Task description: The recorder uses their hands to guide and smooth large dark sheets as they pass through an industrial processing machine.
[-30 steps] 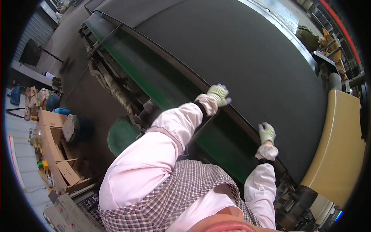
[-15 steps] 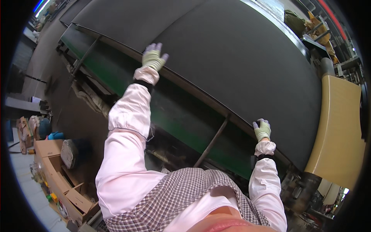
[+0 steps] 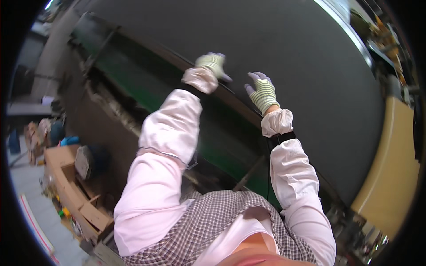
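Two gloved hands are at the near edge of one broad dark sheet point(image 3: 310, 80), which spreads above a green surface point(image 3: 228, 162): the right hand point(image 3: 262, 93) is open, fingers apart, while the left hand point(image 3: 212, 65) is blurred, so I cannot tell whether it grips. One cardboard box point(image 3: 62, 156) has a shadowed inside, hard to make out; the sheet's far part is cut off above

The left hand point(image 3: 212, 65) and right hand point(image 3: 263, 92), both gloved, are at the edge of a wide dark surface point(image 3: 319, 88).
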The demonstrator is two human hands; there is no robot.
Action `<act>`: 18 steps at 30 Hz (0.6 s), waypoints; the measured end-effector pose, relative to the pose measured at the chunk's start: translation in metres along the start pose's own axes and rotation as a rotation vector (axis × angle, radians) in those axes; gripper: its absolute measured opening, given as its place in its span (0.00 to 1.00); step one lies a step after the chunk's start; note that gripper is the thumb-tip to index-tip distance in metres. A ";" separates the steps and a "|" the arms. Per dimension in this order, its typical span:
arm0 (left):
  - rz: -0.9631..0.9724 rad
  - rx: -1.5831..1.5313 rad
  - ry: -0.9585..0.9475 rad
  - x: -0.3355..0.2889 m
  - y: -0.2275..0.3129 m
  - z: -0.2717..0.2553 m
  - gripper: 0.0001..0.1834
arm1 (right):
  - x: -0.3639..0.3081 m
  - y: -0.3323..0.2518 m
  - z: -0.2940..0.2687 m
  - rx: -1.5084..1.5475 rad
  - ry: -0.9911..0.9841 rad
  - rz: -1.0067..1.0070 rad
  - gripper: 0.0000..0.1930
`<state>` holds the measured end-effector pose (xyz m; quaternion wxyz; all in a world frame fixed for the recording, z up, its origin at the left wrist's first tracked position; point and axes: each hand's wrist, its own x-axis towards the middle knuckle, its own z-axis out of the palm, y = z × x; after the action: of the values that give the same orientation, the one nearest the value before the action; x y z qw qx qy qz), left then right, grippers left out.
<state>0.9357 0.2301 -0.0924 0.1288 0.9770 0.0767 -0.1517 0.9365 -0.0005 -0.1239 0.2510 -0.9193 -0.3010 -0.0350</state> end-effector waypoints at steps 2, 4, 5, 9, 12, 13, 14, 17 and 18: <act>0.087 -0.016 -0.020 -0.016 0.024 0.006 0.44 | 0.014 -0.003 0.029 -0.003 -0.004 0.055 0.22; 0.175 -0.290 -0.123 -0.006 0.002 0.011 0.39 | 0.006 -0.016 0.028 -0.098 -0.120 0.233 0.24; 0.177 -0.519 -0.134 -0.003 -0.011 0.010 0.37 | -0.001 -0.027 0.017 -0.104 -0.157 0.331 0.26; -0.078 0.105 0.377 0.011 -0.076 -0.012 0.37 | -0.042 -0.013 -0.012 -0.231 -0.163 0.425 0.33; -0.053 0.007 0.298 0.003 -0.052 0.000 0.40 | -0.073 0.011 -0.032 -0.212 -0.122 0.485 0.34; 0.012 0.030 0.272 -0.008 -0.035 0.000 0.40 | -0.087 0.022 -0.036 -0.205 -0.058 0.456 0.34; 0.084 0.046 0.345 -0.014 -0.040 0.015 0.39 | -0.095 0.026 -0.040 -0.197 -0.049 0.461 0.35; 0.162 -0.169 0.038 -0.010 -0.040 -0.003 0.30 | -0.120 0.055 -0.049 -0.252 -0.164 0.545 0.36; 0.124 -0.260 0.133 0.000 -0.059 -0.001 0.26 | -0.128 0.059 -0.051 -0.255 -0.180 0.560 0.37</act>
<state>0.9243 0.2868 -0.1052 0.2579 0.9629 0.0435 -0.0669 0.8700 -0.1348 -0.1330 0.1058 -0.9899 -0.0504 0.0794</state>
